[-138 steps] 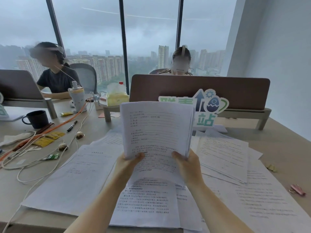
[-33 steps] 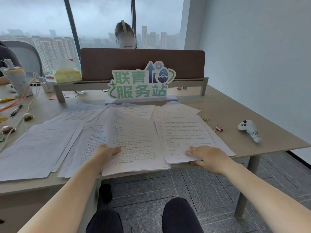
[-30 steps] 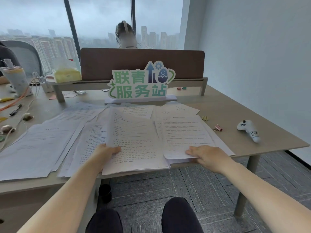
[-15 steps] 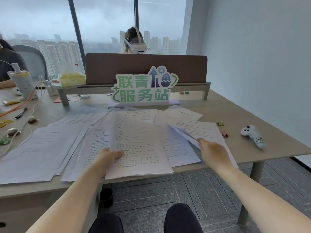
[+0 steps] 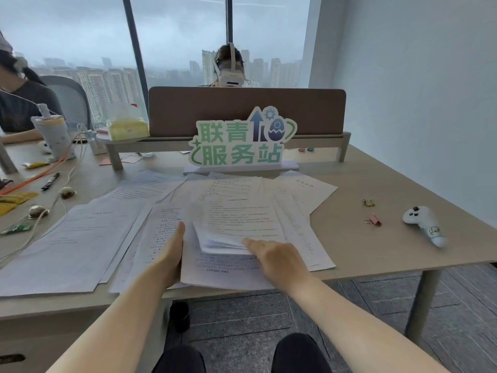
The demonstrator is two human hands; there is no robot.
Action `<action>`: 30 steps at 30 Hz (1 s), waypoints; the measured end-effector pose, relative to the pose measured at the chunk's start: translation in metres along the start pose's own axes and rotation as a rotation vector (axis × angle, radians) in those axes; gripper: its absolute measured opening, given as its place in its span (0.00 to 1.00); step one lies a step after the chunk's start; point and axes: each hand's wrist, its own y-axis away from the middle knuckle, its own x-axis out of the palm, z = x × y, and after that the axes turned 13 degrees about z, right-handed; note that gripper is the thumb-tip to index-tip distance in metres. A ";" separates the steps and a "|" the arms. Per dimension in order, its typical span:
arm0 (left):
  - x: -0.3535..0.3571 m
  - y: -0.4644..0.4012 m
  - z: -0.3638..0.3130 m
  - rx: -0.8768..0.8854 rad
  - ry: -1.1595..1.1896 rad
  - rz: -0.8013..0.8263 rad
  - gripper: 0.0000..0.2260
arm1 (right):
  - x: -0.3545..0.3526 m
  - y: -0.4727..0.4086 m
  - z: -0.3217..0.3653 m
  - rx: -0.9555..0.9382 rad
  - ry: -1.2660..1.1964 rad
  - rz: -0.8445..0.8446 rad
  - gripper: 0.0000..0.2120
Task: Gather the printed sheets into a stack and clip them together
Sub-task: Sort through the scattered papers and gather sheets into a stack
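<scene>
Printed sheets lie spread over the desk near its front edge. My right hand (image 5: 277, 258) grips the near edge of a bundle of sheets (image 5: 236, 224) lying on top of the stack (image 5: 215, 270) in front of me. My left hand (image 5: 172, 254) stands on edge against the stack's left side, fingers straight and together. More loose sheets (image 5: 80, 238) lie to the left, others (image 5: 304, 189) behind and to the right. A pink binder clip (image 5: 373, 219) and a gold binder clip (image 5: 368, 202) rest on the bare desk at the right.
A green-lettered sign (image 5: 242, 141) stands behind the papers before a brown divider (image 5: 242, 109). A white controller (image 5: 426, 224) lies at the right edge. Cables (image 5: 48, 211), a pen (image 5: 50, 181) and a cup (image 5: 53, 135) sit at the left. People sit behind and left.
My right hand carried the bundle from the right over onto the stack in front of me. My left hand slid from the stack's top to its left side.
</scene>
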 end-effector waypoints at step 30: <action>-0.045 -0.003 -0.011 0.085 -0.275 -0.299 0.14 | -0.027 -0.031 -0.085 1.164 -0.322 0.455 0.48</action>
